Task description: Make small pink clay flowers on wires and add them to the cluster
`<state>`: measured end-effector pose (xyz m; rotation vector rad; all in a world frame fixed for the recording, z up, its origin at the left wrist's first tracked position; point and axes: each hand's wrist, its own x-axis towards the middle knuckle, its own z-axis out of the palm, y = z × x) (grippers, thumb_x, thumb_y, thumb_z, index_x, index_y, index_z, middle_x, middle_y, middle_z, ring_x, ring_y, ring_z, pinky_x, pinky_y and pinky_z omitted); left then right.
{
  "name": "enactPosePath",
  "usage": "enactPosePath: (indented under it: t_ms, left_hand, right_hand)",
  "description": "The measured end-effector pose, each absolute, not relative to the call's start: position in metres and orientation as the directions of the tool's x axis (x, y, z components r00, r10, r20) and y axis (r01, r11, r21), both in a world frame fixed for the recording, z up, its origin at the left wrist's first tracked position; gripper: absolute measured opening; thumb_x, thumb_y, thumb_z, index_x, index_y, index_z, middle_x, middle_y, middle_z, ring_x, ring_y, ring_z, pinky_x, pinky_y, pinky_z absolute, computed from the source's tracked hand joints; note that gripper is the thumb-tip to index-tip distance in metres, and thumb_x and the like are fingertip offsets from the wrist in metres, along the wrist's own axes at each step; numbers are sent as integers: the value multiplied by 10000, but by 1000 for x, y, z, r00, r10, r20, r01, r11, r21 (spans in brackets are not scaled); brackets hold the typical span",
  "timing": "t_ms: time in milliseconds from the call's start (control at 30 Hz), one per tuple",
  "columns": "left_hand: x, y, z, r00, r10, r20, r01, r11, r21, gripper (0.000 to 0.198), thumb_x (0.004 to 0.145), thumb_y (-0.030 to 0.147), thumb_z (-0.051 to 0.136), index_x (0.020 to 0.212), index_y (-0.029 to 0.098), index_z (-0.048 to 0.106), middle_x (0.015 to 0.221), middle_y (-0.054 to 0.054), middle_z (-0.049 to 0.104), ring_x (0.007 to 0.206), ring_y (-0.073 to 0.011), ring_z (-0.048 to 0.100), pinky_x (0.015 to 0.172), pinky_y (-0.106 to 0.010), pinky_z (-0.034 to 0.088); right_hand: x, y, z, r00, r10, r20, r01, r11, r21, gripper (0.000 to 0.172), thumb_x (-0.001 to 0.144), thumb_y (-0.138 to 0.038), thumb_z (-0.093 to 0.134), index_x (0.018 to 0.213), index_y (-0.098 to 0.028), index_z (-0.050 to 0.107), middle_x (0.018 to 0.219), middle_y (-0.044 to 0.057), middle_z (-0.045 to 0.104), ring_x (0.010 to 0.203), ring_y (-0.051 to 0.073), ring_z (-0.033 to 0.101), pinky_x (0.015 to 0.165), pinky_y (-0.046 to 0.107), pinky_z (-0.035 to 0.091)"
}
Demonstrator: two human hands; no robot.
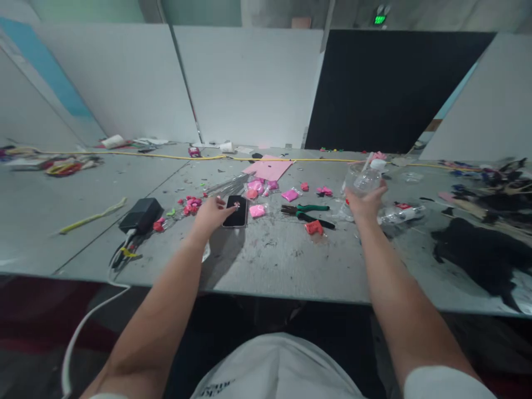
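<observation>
My left hand [211, 215] rests at the left edge of a dark smartphone [235, 217], fingers apart, with the thumb reaching over its screen. Whether it presses on the phone I cannot tell. My right hand [366, 204] is closed around a clear plastic bottle [369, 178] with a white cap, which stands upright. Just behind the bottle is a clear cup [351, 176] with a straw. Between my hands lie pliers [305, 213] with green handles, pink clay packets [257, 210] and a red clay packet [315, 227].
A black power adapter [141, 215] with a white cable sits left, near pink and red pieces [192, 205]. Pink sheets [270, 167] and thin wires [228, 185] lie farther back. A second bottle [402, 214] lies right, beside black cloth [482, 255]. A yellow cord [166, 156] crosses the table.
</observation>
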<state>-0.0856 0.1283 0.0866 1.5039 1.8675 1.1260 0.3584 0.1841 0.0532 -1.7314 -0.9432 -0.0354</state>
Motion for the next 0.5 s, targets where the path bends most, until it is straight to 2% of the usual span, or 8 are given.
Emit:
enactPosePath:
  t_ms: [100,233,333,500]
  left_hand:
    - [-88,150,66,-310,948,78,693,169,701,376,642,384,873,761,204,565,824,-110,712,975,-368,705,813,-388,501]
    - [-92,159,51,-286,956,66,783,193,592,371,684,386,850,811,217,544,929,-133,727,1046,-370,692,826,-378,479]
    - [-92,163,47,-287,957,50,793,207,572,363,691,357,849,833,218,545,945,-136,721,1054,-369,688,819,-376,471]
    - [-92,167,44,-295,955,11,733,219,644,357,661,332,872,795,213,563,782,-85,683,948,-327,689,756,-347,463]
  right_hand:
    - [360,186,47,691,543,478,596,-54,-801,895,691,-450,820,1413,-171,371,1391,266,639,1261,419,673,1100,609,485]
    - [366,181,43,683,527,505,601,-14,-799,798,658,-417,857,1303,-189,446,1365,254,652,1256,409,658,1113,596,465]
    - [369,176,43,670,532,519,607,11,-795,768,651,-399,878,1266,-220,454,1339,212,673,1210,376,676,1110,578,468]
    - [368,169,45,647,542,537,608,60,-792,759,645,-373,914,1244,-227,471,1305,194,697,1160,326,707,1058,490,509]
